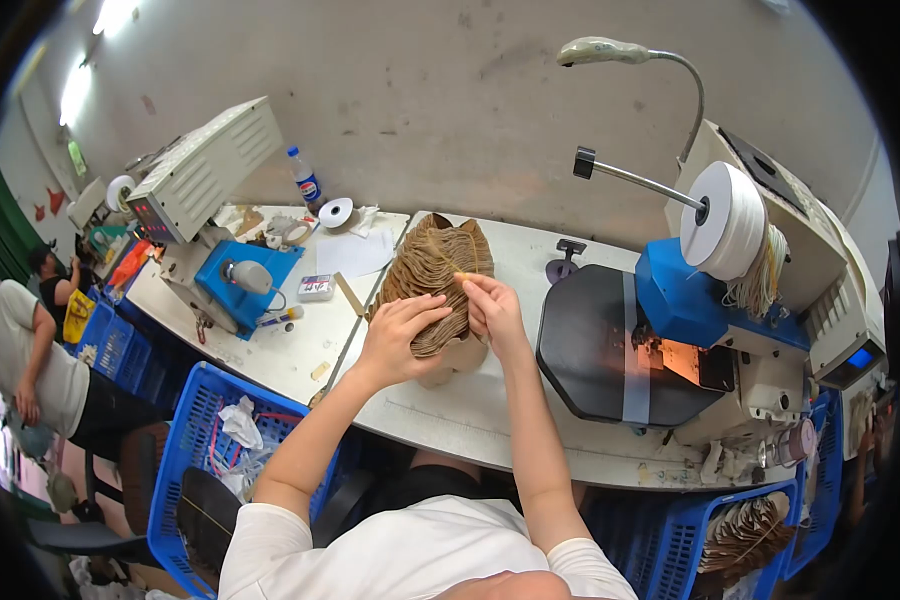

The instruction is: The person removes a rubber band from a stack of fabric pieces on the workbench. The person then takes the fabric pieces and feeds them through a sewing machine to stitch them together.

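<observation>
A bundle of thin brown layered pieces [432,255] stands on the white table in front of me, its wavy edges facing up. My left hand [402,338] rests on the near left side of the bundle, fingers stretched out flat against it. Over the top of the bundle, my right hand [492,308] is closed in a pinch. A thin yellowish string [448,258] runs across the layers to those fingertips. Paler material [455,360] shows under the near end of the bundle, partly behind my left hand.
To the right stands a blue and white sewing machine [670,285] with a black plate [585,340] and thread spool [725,220]. Another machine [215,270] and a bottle [306,180] are on the left. Blue baskets [185,440] flank me. A person [35,360] sits far left.
</observation>
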### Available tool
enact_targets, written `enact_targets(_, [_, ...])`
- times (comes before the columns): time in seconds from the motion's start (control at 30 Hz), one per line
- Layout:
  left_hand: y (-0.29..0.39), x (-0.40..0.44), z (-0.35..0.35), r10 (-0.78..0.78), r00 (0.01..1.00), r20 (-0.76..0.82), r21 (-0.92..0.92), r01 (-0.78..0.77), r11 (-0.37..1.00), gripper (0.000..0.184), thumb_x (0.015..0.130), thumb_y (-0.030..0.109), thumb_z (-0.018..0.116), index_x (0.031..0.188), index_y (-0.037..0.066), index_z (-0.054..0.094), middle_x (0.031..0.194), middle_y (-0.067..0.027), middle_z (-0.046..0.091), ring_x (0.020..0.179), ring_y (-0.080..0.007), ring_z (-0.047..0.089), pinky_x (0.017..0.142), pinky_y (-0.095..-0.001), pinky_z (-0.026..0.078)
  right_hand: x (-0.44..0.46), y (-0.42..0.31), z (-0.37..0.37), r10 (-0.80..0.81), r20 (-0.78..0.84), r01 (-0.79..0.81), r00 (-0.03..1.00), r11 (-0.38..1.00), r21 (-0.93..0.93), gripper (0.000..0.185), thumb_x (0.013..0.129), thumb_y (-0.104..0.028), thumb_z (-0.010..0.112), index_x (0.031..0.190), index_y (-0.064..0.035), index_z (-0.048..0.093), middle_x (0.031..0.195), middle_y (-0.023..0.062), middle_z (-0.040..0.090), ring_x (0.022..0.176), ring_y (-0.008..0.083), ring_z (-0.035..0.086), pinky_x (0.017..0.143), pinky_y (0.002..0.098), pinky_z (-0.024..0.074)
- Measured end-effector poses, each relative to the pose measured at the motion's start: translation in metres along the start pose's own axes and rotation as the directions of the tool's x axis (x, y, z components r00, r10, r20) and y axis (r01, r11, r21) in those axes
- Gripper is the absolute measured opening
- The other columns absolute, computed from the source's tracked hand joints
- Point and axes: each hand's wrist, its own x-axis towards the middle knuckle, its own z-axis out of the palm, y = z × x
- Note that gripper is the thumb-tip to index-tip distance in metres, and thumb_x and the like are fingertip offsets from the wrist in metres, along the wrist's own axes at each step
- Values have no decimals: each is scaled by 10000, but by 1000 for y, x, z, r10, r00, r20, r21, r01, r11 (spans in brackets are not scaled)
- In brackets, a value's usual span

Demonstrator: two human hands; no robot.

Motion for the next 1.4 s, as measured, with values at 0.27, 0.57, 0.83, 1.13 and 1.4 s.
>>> enact_targets(0.27, [-17, -7, -5, -62, 996, -68, -64, 57, 996, 519, 654, 176, 780, 1150, 105, 648, 1256, -73, 622, 1169, -265, 570, 993, -402, 428, 57, 3, 25, -68, -49, 71, 996, 996, 53, 249, 933, -88, 578, 1164, 5, 577, 722, -21, 540, 523, 45, 442, 454, 193, 359])
enact_targets(0.57, [-28, -20, -7, -138, 976, -167, -124, 118, 985, 461, 662, 148, 770, 1106, 97, 658, 1216, -81, 638, 1092, -283, 603, 932, -378, 484, 56, 31, -21, 42, -60, -21, 997, 948, 318, 304, 971, -198, 535, 1189, 13, 557, 600, -73, 339, 444, 35, 278, 411, 207, 203])
enact_targets(0.83, [-22, -17, -2, -144, 981, -131, -137, 126, 982, 428, 636, 115, 760, 1051, 75, 664, 1191, -107, 648, 1085, -290, 603, 945, -398, 462, 58, 13, -30, -7, -120, -6, 993, 995, -102, 232, 947, -172, 573, 1061, 23, 627, 570, -82, 361, 426, 30, 308, 397, 207, 233])
enact_targets(1.13, [-17, -18, 3, -136, 980, -147, -70, 127, 989, 413, 625, 122, 775, 1023, 91, 668, 1159, -85, 659, 1043, -278, 610, 910, -401, 464, 146, 42, -48, 110, -259, 18, 960, 895, 446, 198, 904, -106, 591, 1037, 37, 625, 630, -23, 507, 441, 63, 400, 402, 207, 285])
enact_targets(1.4, [-1, 6, -23, -248, 969, 5, 25, 248, 968, 553, 638, 157, 745, 1165, 72, 600, 1091, -105, 605, 994, -299, 596, 831, -394, 503, 72, 41, -67, 105, -225, -111, 969, 994, -14, 188, 936, -103, 580, 1073, 20, 619, 628, -76, 439, 458, 9, 312, 384, 185, 226])
